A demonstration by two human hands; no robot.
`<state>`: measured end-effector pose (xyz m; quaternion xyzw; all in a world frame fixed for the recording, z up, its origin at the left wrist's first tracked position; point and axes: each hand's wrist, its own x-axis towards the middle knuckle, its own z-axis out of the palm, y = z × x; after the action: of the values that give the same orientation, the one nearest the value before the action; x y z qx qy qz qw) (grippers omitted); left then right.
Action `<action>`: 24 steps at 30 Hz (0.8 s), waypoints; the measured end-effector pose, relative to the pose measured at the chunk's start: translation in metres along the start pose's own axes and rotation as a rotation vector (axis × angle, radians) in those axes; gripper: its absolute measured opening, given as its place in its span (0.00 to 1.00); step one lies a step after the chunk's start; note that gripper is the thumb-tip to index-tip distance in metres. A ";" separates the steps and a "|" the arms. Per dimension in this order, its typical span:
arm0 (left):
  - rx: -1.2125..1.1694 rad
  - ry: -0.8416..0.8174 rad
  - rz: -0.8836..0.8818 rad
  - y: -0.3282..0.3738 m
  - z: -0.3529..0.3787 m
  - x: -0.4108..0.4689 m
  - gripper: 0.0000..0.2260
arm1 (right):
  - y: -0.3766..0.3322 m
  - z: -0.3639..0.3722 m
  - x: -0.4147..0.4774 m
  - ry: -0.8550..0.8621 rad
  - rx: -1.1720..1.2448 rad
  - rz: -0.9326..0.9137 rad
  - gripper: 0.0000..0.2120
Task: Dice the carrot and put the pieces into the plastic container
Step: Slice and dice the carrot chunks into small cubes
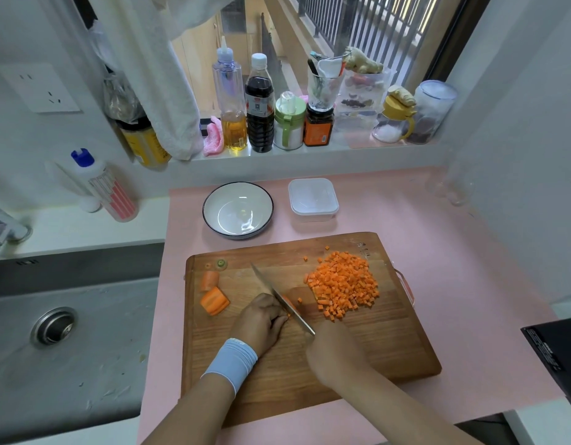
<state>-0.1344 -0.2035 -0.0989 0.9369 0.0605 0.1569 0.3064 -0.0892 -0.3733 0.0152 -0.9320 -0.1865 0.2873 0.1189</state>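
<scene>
Pins carrot strip (288,300) under curled left hand (261,321), grips flat steel knife (267,284) in right hand (334,353), cubed heap (345,284) at two o'clock.

knife (272,289) handle: hidden inside right hand (334,351). carrot strip (286,299): mostly covered by left hand (261,322). faucet (1,229): cropped, left edge.

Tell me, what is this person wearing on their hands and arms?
The left hand has a pale blue stretchy wristband at the wrist, with a faint marking near its edge. The right hand and both forearms are bare: no gloves, no sleeves.
</scene>
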 end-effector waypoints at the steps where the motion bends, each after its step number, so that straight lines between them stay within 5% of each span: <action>1: -0.005 0.001 -0.003 -0.001 0.001 -0.001 0.02 | 0.000 0.000 0.000 -0.009 0.002 0.005 0.11; 24: 0.005 0.065 0.015 -0.005 0.000 -0.006 0.11 | -0.001 0.001 0.019 -0.068 0.098 0.025 0.10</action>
<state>-0.1403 -0.2012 -0.1034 0.9325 0.0640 0.1895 0.3007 -0.0753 -0.3641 0.0052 -0.9169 -0.1645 0.3290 0.1546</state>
